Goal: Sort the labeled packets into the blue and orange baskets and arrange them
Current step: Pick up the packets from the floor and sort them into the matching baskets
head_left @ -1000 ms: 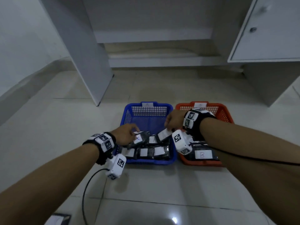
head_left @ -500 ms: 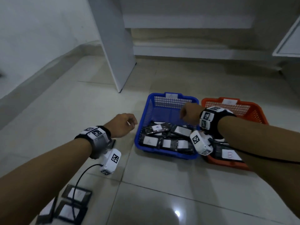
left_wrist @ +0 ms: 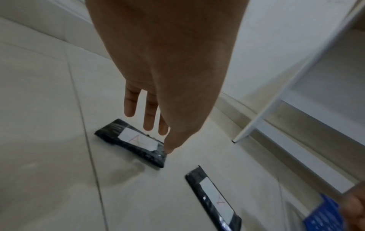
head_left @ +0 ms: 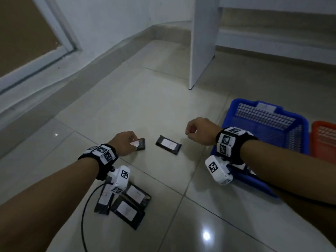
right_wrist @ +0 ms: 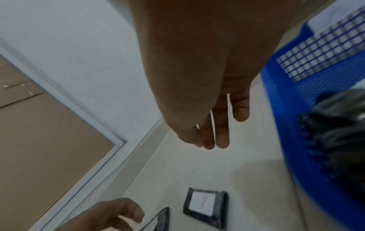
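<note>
Two black packets with white labels lie on the floor tiles left of the blue basket (head_left: 231, 113). My left hand (head_left: 125, 142) is down at the left packet (left_wrist: 136, 140), marked A; the thumb (left_wrist: 169, 146) touches its right end and the straight fingers hang just over its far edge. The second packet (head_left: 168, 144) lies free between my hands. My right hand (head_left: 192, 130) hovers above the floor beside the blue basket, fingers loosely hanging (right_wrist: 221, 137), holding nothing. The orange basket (head_left: 323, 140) shows at the right edge.
Three more labeled packets (head_left: 127, 202) lie in a cluster on the floor under my left wrist. Several packets (right_wrist: 335, 125) fill the blue basket. A white furniture panel (head_left: 201, 42) stands behind, and a wall with a door frame (head_left: 54, 57) runs along the left.
Both hands have left the baskets and moved left to the loose packets on the floor. The left hand has come down onto the A packet. The head view has swung left.
</note>
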